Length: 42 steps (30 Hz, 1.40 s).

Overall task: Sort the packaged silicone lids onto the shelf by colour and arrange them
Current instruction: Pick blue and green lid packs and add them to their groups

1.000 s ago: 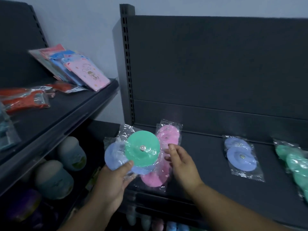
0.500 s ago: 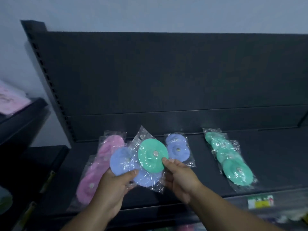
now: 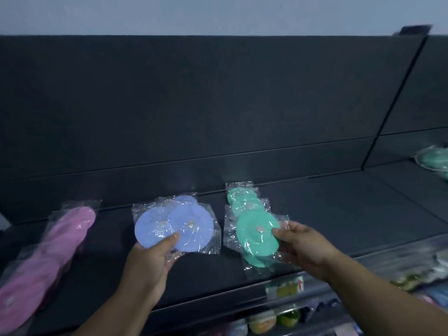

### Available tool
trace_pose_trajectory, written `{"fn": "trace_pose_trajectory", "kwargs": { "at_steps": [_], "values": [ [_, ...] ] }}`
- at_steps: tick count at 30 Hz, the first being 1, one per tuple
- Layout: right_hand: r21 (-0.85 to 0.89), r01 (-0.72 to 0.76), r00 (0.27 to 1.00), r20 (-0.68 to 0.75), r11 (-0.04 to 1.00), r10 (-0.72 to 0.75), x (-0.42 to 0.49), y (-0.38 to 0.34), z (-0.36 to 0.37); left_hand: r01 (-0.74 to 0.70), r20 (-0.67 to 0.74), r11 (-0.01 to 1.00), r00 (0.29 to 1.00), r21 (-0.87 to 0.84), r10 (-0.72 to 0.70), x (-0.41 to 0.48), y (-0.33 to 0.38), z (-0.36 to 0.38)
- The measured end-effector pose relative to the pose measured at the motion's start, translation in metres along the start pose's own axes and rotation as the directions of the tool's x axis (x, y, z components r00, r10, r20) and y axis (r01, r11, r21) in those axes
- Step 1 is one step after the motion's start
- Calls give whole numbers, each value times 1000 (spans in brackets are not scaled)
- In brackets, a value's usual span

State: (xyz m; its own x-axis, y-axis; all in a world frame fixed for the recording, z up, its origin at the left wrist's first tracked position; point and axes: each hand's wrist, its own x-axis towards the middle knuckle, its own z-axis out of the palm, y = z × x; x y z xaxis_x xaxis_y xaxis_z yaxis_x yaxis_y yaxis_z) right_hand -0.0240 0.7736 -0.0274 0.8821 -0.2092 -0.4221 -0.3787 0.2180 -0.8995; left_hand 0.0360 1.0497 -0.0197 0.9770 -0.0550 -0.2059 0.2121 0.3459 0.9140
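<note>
Head view, dim light. Left hand is raised over the front of the dark shelf and grips two blue packaged lids that are fanned side by side and overlapping. The thumb presses on their lower edge from the top, and the other fingers are curled beneath, out of sight. Behind them another blue lid shows near the back of the shelf, partly hidden. Right hand pinches one green packaged lid by its right rim, with the thumb on top and the fingers folded under the wrapper. This lid is tilted over the near end of a row of green lids that runs from the back panel towards the front edge; I cannot tell whether it touches them. A row of pink lids lies at the left of the shelf, well apart from the green row, slanting from back to front. More green packets sit in the next bay to the right, blurred. Goods on the lower tier are too blurred to identify.
</note>
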Motion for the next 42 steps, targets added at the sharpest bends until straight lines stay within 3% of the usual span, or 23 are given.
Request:
{"fn": "trace_pose_trajectory", "kwargs": {
  "at_steps": [3, 7, 15, 20, 27, 32, 37, 39, 42],
  "values": [
    [-156, -20, 1000, -13, 988, 18, 5, -5, -41, -7, -16, 1000, 1000, 1, 7, 0, -9, 26],
    [-368, -43, 992, 91, 929, 82, 14, 3, -48, -10, -57, 1000, 998, 8, 10, 3, -19, 48],
    [-531, -49, 984, 118, 846, 131, 29, 7, -34, -37, -151, 999, 988, -13, 35, 4, -36, 52],
    [-677, -33, 973, 145, 735, 178, 33, -7, -34, -60, -167, 998, 984, -26, 55, 7, -39, 50],
    [-621, -24, 958, 210, 784, 196, 43, -19, -43, -84, -187, 996, 979, -31, 77, 8, -40, 53],
    [-762, 26, 974, 166, 647, 156, 47, -11, -43, -88, -183, 995, 980, -37, 80, 7, -43, 57],
    [-816, 142, 981, 41, 561, -189, 42, -3, -44, -103, -182, 993, 979, -56, 91, 10, -41, 62],
    [-880, 222, 952, 103, 419, -287, 30, 6, -33, -102, -179, 993, 980, -64, 89, 11, -42, 65],
    [-941, 288, 940, 242, 176, -242, 15, 18, -14, -98, -173, 993, 981, -60, 86, 10, -43, 69]
  ]
}}
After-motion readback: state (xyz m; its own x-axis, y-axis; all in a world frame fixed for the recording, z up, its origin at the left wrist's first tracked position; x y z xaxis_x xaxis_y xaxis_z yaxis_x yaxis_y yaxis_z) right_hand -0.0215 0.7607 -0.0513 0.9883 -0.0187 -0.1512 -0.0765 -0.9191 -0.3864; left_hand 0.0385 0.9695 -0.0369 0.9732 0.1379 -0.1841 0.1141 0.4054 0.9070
